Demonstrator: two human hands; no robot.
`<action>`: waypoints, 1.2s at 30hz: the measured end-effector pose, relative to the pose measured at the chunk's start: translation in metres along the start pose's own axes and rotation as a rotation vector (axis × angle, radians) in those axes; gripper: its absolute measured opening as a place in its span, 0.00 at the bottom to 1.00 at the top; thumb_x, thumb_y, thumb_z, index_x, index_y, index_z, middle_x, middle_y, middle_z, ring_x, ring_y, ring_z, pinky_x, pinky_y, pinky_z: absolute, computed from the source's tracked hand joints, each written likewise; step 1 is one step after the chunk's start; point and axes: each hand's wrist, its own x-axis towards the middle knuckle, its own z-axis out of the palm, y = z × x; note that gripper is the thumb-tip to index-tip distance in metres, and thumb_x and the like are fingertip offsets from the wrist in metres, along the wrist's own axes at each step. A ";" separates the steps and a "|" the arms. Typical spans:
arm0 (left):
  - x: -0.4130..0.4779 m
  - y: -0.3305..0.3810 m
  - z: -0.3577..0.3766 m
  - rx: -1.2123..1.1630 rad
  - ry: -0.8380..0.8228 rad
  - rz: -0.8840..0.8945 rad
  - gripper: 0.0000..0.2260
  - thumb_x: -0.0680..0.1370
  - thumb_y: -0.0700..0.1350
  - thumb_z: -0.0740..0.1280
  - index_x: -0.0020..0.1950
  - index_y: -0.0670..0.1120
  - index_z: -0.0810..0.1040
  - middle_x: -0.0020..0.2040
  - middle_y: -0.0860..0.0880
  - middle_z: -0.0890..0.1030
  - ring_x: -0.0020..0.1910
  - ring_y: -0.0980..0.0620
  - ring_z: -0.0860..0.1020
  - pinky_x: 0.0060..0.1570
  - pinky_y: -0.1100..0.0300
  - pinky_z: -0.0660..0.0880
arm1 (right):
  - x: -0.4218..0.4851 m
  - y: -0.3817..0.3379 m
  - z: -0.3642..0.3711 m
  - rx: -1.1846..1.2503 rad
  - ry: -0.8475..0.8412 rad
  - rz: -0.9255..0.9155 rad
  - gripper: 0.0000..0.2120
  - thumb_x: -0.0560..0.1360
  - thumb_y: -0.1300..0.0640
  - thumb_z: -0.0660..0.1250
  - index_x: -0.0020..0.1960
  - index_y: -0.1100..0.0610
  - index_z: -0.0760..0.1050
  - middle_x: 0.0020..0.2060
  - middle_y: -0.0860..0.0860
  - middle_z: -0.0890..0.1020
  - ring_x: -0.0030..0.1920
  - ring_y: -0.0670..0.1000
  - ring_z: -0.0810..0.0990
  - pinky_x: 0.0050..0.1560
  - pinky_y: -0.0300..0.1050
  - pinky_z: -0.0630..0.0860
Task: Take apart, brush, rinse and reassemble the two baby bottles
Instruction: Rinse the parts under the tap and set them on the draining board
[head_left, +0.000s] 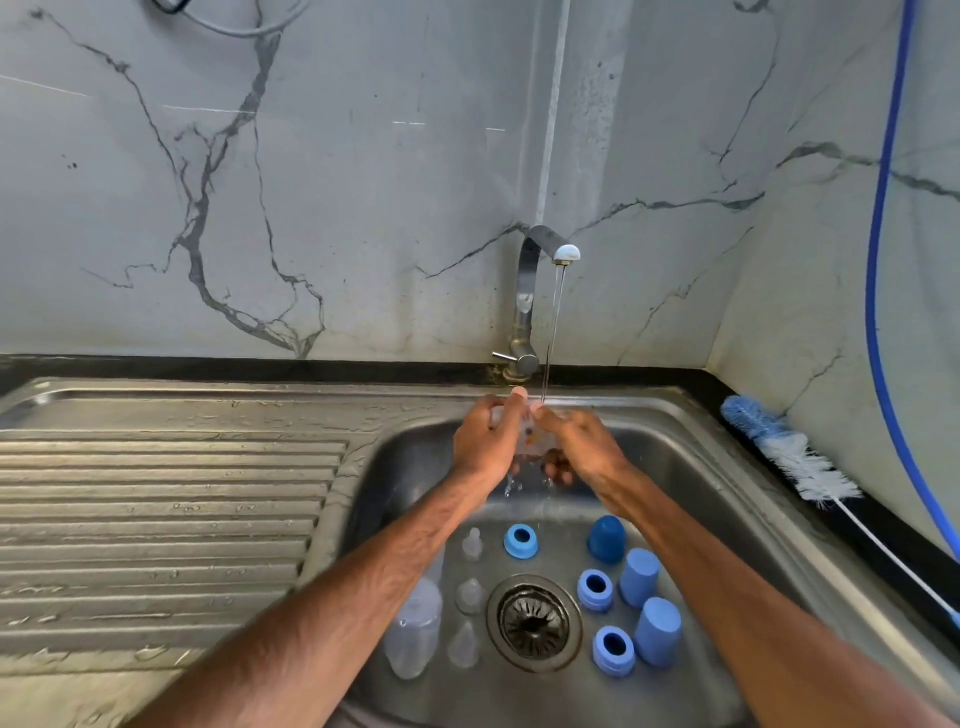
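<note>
The left forearm (332, 597) hides part of the clear bottle (415, 634) in the sink (701, 467). I see the left hand (485, 441) and right hand (587, 441) clasping a second bottle (535, 436), mostly covered.

left hand (485, 447) + right hand (589, 441) grip bottle (536, 437) | under running tap (566, 253)

No legible text or numbers; coloured print on bottle (534, 439) unreadable.

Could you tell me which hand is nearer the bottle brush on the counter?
Right. The right hand and left hand grip the clear bottle, both left of the bottle brush, the left hand farther off.
</note>
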 end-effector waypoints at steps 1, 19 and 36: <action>-0.002 0.002 0.001 0.019 -0.034 0.106 0.14 0.82 0.60 0.65 0.55 0.50 0.80 0.45 0.48 0.85 0.31 0.57 0.81 0.28 0.60 0.76 | 0.001 0.001 -0.001 0.060 0.016 0.056 0.28 0.85 0.38 0.56 0.50 0.61 0.82 0.31 0.55 0.83 0.25 0.46 0.75 0.25 0.38 0.71; 0.012 0.001 -0.006 0.187 0.043 -0.145 0.29 0.84 0.64 0.54 0.48 0.42 0.82 0.39 0.46 0.83 0.34 0.49 0.80 0.32 0.60 0.71 | 0.004 -0.001 0.001 0.434 -0.180 0.060 0.16 0.80 0.55 0.71 0.63 0.64 0.79 0.52 0.63 0.86 0.47 0.61 0.87 0.42 0.46 0.85; 0.010 -0.007 -0.020 0.745 -0.040 0.310 0.14 0.85 0.50 0.59 0.43 0.47 0.78 0.40 0.49 0.80 0.41 0.49 0.80 0.36 0.58 0.71 | 0.008 0.011 0.006 -0.069 0.244 -0.007 0.22 0.65 0.53 0.84 0.55 0.51 0.79 0.49 0.46 0.83 0.49 0.44 0.82 0.44 0.36 0.80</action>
